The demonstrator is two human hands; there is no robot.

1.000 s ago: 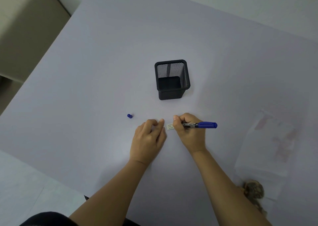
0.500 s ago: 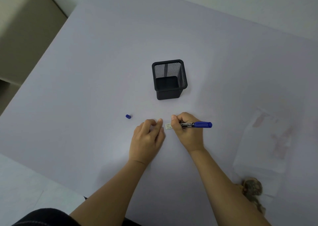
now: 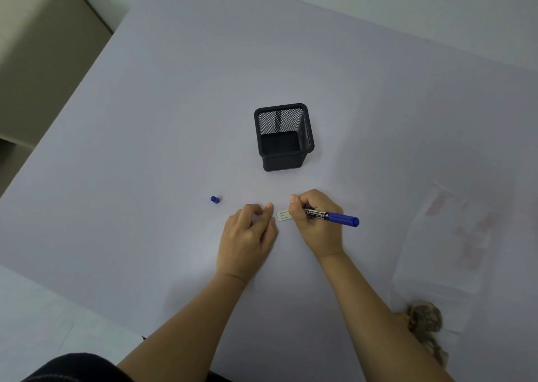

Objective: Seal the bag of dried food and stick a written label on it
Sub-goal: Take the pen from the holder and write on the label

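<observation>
Black mesh pen holder point(image 3: 283, 162) upright on table point(image 3: 145, 149)

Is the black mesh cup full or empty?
Empty: the black mesh cup stands upright, and its bare dark bottom shows, with nothing inside.

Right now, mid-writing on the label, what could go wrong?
1. The small white paper label is barely pinned, if at all: the left hand sits at its edge, so it may slide under the blue-and-black marker that the right hand grips.
2. The small blue marker cap lies loose on the table; it may roll away.
3. The clear plastic bag of dried food lies beside the right forearm; a nudge might shift it.
</observation>
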